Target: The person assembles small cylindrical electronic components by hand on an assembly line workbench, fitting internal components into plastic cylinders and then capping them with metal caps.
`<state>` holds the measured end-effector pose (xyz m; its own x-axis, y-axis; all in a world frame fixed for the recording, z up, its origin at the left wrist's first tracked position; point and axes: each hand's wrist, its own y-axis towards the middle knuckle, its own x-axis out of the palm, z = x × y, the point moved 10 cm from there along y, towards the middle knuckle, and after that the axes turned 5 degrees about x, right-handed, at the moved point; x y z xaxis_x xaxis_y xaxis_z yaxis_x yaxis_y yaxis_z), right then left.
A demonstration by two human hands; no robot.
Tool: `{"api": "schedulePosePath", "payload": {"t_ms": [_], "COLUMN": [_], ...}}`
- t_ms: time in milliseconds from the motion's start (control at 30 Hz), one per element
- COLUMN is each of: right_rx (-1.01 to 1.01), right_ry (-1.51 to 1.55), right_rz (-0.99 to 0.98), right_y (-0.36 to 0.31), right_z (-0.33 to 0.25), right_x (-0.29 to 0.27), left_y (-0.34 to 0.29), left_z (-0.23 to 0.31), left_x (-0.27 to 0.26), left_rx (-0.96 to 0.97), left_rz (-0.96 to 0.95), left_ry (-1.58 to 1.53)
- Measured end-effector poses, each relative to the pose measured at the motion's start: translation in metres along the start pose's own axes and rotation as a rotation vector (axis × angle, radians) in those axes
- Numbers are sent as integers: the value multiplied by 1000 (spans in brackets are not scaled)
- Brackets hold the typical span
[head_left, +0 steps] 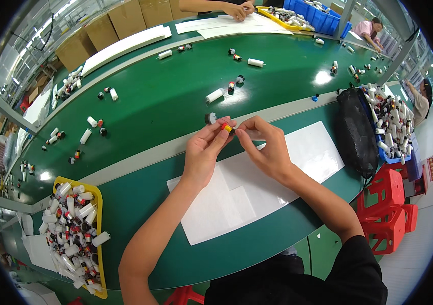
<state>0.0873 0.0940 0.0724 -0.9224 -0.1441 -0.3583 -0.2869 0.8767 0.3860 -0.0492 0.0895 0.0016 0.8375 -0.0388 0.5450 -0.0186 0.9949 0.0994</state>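
Over the near edge of the green belt, my left hand (202, 155) pinches a small red, yellow and black cylindrical part (227, 128) between thumb and fingers. My right hand (270, 150) is closed at the part's black end, its thumb and index finger pressed together. Something whitish and translucent shows behind the right fingers, but its kind is unclear. Just beyond my left fingertips is a grey and black cap-like piece (210, 118); whether it touches them I cannot tell. White sheets (221, 203) lie on the table under my forearms.
A yellow tray (100, 254) heaped with white, red and black parts stands at left. A black mesh bag (359, 134) and a blue bin (404, 158) of parts are at right. Loose white cylinders (215, 95) dot the belt. Across it, another person's hands (239, 11) work.
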Motion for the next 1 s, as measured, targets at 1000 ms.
{"api": "schedulePosePath", "payload": {"t_ms": [1000], "right_rx": [-402], "right_ry": [-712], "right_rz": [-366], "right_y": [-72], "right_z": [-6], "right_x": [16], "left_y": [19], "left_z": [-12], "left_x": [13], "left_rx": [147], "left_rz": [-37], "left_ry": [389]}}
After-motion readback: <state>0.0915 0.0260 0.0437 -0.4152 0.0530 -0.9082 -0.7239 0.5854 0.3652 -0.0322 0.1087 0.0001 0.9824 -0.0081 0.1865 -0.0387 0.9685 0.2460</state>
